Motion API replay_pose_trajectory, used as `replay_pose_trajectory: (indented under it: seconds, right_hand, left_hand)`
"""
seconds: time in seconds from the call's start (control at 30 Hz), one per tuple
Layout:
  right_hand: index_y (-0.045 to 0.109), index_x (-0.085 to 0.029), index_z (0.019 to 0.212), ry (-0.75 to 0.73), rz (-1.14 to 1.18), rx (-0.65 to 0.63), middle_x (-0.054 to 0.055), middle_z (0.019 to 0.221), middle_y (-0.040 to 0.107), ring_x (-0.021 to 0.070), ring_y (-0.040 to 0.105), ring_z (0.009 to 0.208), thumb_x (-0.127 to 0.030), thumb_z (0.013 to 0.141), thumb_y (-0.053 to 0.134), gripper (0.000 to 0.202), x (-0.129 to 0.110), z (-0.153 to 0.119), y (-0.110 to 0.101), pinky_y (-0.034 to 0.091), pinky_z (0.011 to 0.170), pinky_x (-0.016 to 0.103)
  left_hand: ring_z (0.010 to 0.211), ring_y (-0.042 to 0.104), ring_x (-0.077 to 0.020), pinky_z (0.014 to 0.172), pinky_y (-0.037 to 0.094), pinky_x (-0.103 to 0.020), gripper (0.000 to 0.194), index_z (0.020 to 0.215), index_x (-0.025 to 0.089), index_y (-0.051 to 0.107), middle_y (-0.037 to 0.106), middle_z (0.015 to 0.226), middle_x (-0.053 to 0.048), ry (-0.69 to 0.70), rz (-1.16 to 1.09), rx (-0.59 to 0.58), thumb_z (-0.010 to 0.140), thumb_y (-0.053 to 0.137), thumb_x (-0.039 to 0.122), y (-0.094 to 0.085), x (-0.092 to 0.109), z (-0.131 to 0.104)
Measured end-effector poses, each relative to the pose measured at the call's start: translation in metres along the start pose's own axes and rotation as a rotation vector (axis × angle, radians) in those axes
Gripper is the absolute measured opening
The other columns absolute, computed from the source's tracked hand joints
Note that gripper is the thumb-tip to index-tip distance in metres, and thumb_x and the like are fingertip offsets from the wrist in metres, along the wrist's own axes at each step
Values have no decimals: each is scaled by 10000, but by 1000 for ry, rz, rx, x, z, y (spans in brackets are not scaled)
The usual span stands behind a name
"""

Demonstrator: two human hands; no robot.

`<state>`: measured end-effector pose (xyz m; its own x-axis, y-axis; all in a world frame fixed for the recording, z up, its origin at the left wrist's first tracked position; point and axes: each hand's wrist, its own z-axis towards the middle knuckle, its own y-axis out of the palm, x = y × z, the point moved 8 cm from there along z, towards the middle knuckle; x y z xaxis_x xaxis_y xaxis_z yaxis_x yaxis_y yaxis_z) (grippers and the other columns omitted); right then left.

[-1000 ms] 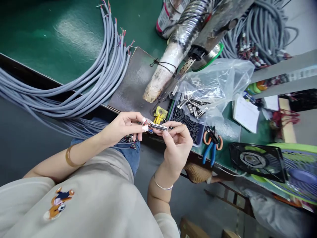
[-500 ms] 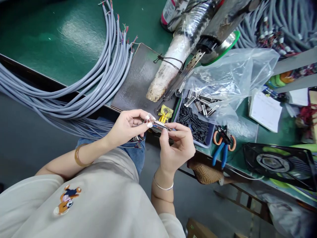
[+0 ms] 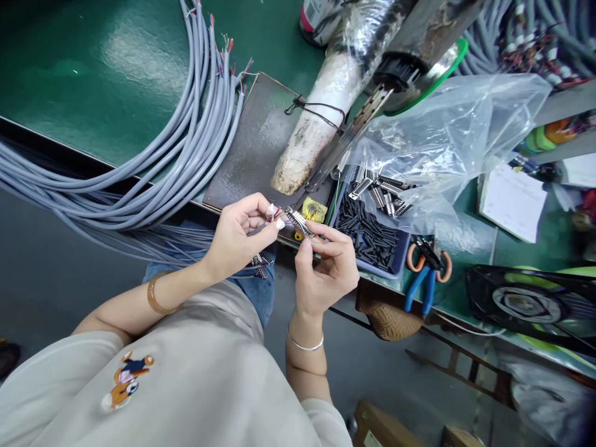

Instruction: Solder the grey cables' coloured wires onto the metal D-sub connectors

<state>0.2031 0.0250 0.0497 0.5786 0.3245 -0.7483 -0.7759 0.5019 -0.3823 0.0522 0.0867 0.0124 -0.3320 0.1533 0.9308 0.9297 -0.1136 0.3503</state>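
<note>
Metal D-sub connector (image 3: 299, 222) sits tilted, pinched in the right hand (image 3: 323, 268) fingertips. Left hand (image 3: 239, 236) pinches thin coloured wires (image 3: 274, 214) just beside the connector's left end.

The workbench (image 3: 116, 68) has a glossy green top that reflects a broad patch of overhead light near its far left corner. Its front edge runs diagonally from upper left to lower right. A dark metal plate (image 3: 254, 149) lies at the front edge. Below the bench, the floor (image 3: 41, 273) is plain dark grey. A wooden frame (image 3: 465, 372) stands under the bench's right end.
</note>
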Motion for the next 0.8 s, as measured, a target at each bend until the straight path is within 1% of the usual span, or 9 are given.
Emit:
replay_pose_trajectory:
  seconds: [0.13, 0.3, 0.53, 0.8]
  right_hand:
    - [596, -254, 848, -39, -42, -9, 30, 1055, 760, 194, 749, 941, -163, 905, 661, 125, -4, 5, 2, 631, 769, 363]
    - [596, -261, 860, -64, -47, -3, 25, 1059, 760, 194, 749, 934, -153, 896, 668, 134, -7, 8, 3, 637, 761, 361]
    - [592, -267, 846, -99, -96, 1, 21, 1038, 771, 195, 747, 894, -155, 888, 683, 150, -10, 11, 4, 623, 726, 364]
    - [633, -273, 852, -139, -129, 18, 16, 1043, 776, 195, 752, 894, -138, 858, 719, 160, -15, 14, 4, 638, 728, 360]
  left_hand:
    - [509, 482, -23, 476, 415, -151, 200, 762, 165, 577, 706, 801, -2, 26, 13, 21, 771, 777, 171, 0, 3, 1]
    - [485, 457, -14, 448, 390, -149, 176, 759, 168, 578, 717, 810, -1, 33, 17, 36, 770, 753, 152, 1, 7, 3]
    - [526, 517, -32, 449, 396, -150, 218, 742, 174, 572, 714, 816, -5, -14, 41, 50, 739, 789, 192, 0, 6, 5]
    - [544, 524, -44, 466, 424, -158, 164, 764, 174, 586, 713, 823, -9, 24, 50, 40, 778, 750, 177, 0, 11, 5]
